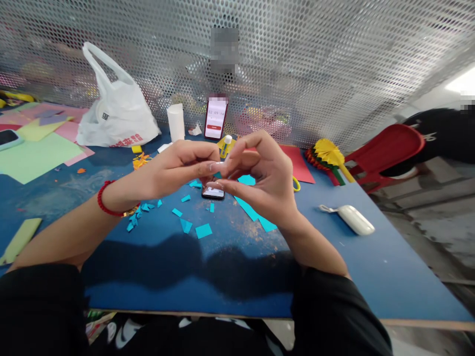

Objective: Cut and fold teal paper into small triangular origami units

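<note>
While blue bench (401, 277) spreads below: left hand (185, 160), right hand (269, 180), held above, fingertips meeting in pinch; blue strips (267, 224) under right hand; cut blue pieces (204, 231) near, left; smallest, blue paper bit (217, 175), apparently between fingertips, equally close to both, mostly hidden, long axis unclear.

The blue table (237, 301) carries a white plastic bag (118, 116), a white cylinder (176, 123) and an upright phone (215, 118) along its far edge. Cut turquoise paper pieces (204, 231) lie scattered mid-table. A yellow pleated paper rosette (328, 152) rests by the far right corner, a white case (356, 220) near the right edge, pale green paper (37, 155) toward the far left corner.
</note>
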A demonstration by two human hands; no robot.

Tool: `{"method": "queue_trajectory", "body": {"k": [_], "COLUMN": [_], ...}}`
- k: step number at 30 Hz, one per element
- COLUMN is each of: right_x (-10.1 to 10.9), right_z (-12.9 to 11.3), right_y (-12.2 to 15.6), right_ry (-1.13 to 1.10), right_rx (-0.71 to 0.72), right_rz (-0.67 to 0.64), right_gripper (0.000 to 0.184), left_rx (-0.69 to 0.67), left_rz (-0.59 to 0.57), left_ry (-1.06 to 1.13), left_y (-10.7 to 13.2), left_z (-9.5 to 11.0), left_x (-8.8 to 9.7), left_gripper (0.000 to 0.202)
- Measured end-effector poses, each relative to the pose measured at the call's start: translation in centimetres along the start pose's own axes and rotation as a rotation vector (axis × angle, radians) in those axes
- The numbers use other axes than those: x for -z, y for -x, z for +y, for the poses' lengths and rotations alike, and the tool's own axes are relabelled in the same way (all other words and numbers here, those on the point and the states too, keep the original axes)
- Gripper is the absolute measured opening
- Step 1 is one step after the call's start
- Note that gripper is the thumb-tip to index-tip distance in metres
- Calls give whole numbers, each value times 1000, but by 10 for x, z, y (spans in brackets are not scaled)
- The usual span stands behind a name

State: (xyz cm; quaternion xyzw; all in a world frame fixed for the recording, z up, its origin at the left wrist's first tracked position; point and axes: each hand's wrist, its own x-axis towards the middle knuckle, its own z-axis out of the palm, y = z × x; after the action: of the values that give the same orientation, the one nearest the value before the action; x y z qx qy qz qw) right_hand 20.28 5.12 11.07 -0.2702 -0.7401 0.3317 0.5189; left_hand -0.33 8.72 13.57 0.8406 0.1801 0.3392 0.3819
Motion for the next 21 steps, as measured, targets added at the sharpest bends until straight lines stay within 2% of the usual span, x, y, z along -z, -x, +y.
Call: {"method": "queue_trajectory", "body": {"k": [3,5,10,15,21], "right_x": [-2,-1,7,11,13], "right_z": [4,6,9,13,14], "right_y": [2,2,-2,-3,-6], "right_ry": [113,184,383,480,552], "right_rx": [213,360,653,737,809], "right_rz": [73,77,62,85,70], "right_gripper": [31,21,18,10,7], "left_rx": [24,60,122,169,245], "left_rz": [-4,-7,-33,-98,-139], "left_ry": [35,66,247,397,448], "left_y": [0,0,2,1,1], "left_z": [2,2,-1,-3,2], "left_x": [1,2,2,3,4], "left_gripper": [45,45,49,51,42]}}
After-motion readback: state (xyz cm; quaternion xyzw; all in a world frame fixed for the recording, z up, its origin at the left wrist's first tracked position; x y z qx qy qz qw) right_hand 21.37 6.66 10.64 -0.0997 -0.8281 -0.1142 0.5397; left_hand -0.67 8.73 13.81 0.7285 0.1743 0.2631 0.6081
